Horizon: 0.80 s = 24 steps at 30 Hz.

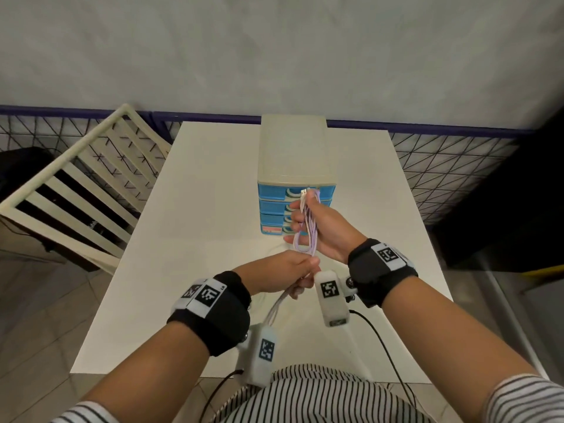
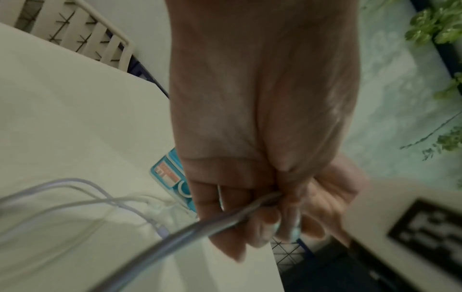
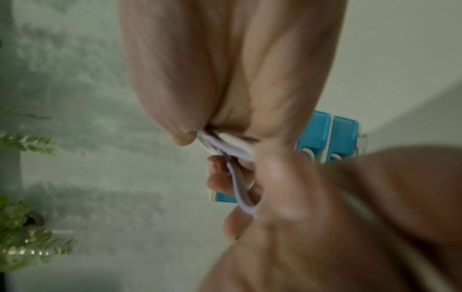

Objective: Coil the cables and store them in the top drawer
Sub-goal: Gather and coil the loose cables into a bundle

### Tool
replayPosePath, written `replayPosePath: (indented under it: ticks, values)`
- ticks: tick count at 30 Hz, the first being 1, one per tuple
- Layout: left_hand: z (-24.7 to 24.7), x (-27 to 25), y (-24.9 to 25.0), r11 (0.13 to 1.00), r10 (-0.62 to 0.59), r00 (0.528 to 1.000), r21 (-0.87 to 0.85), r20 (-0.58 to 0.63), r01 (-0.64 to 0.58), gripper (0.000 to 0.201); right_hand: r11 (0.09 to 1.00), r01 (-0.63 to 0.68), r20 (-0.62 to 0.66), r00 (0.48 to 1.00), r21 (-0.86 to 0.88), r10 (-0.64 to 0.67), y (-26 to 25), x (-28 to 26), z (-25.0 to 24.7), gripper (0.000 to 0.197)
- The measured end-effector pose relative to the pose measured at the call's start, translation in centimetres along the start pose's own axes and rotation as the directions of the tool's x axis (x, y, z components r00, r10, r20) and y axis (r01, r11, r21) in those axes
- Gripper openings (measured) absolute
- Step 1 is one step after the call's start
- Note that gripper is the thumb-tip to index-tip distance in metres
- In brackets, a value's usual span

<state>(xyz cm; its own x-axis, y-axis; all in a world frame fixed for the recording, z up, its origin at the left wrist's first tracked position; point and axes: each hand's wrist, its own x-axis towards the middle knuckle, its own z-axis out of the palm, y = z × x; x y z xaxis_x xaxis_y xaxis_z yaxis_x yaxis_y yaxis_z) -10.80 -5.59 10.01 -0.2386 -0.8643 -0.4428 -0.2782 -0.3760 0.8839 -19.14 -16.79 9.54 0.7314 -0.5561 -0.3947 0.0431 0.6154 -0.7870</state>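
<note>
The right hand [image 1: 317, 230] gripped the looped purple cable [image 1: 308, 230], its long axis upright; the loose tail ran down from those fingers into the left hand's [image 1: 283, 273] pinch just below (nearer it). The drawer unit [image 1: 297, 178] stood beyond both.

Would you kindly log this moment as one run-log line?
stage: coiling | right hand: holds cable loops | left hand: pinches cable tail | drawer unit: drawers shut

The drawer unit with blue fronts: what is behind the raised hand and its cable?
Behind the right hand and its looped lilac cable stand the blue drawer fronts of the drawer unit. All look closed; their right halves are covered, their contents unseen.
</note>
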Motion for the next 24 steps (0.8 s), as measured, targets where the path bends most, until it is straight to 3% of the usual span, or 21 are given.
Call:
replayPosePath:
  ticks: [5, 8, 10, 13, 15, 18, 21, 24]
  values:
    - [-0.9, 0.0, -1.3, 0.995, -0.081, 0.997, 0.050, -0.019, 0.082, 0.040, 0.984, 0.036, -0.006, 0.999, 0.176, -0.035, -0.2, 0.0, 0.3, 0.037]
    - [-2.3, -0.6, -2.7, 0.978, -0.078, 0.991, 0.186, -0.105, 0.097, 0.034, 0.997, 0.065, -0.029, 0.998, 0.044, -0.064, -0.8, -0.1, -0.3, 0.029]
    - [-3.4, -0.8, -3.6, 0.950, 0.005, 0.972, 0.304, -0.235, 0.068, 0.027, 0.995, 0.060, -0.033, 0.997, -0.079, -0.063, -0.9, -0.2, -0.7, 0.028]
    - [-4.1, -1.0, -3.7, 0.921, 0.202, 0.904, 0.387, -0.378, -0.044, 0.019, 0.989, 0.006, -0.014, 1.000, -0.151, -0.008, -0.4, -0.1, -0.9, 0.028]
    - [-4.1, -0.9, -3.3, 0.897, 0.306, 0.854, 0.429, -0.420, -0.110, 0.014, 0.975, -0.026, 0.032, 0.999, -0.223, 0.034, 0.1, -0.2, -0.8, 0.029]
    - [-3.9, -0.7, -2.7, 0.897, 0.335, 0.833, 0.419, -0.441, -0.140, 0.014, 0.887, -0.030, 0.068, 0.995, -0.461, 0.069, 0.6, -0.3, -0.7, 0.031]
    - [-3.3, -0.8, -2.2, 0.929, 0.289, 0.821, 0.352, -0.492, -0.116, 0.037, 0.755, -0.022, 0.072, 0.993, -0.655, 0.091, 0.5, -0.5, -0.7, 0.033]
    - [-3.0, -1.0, -1.6, 0.939, 0.264, 0.811, 0.333, -0.522, -0.091, 0.056, 0.796, -0.092, 0.107, 0.975, -0.599, 0.194, 0.6, -1.0, -0.5, 0.036]
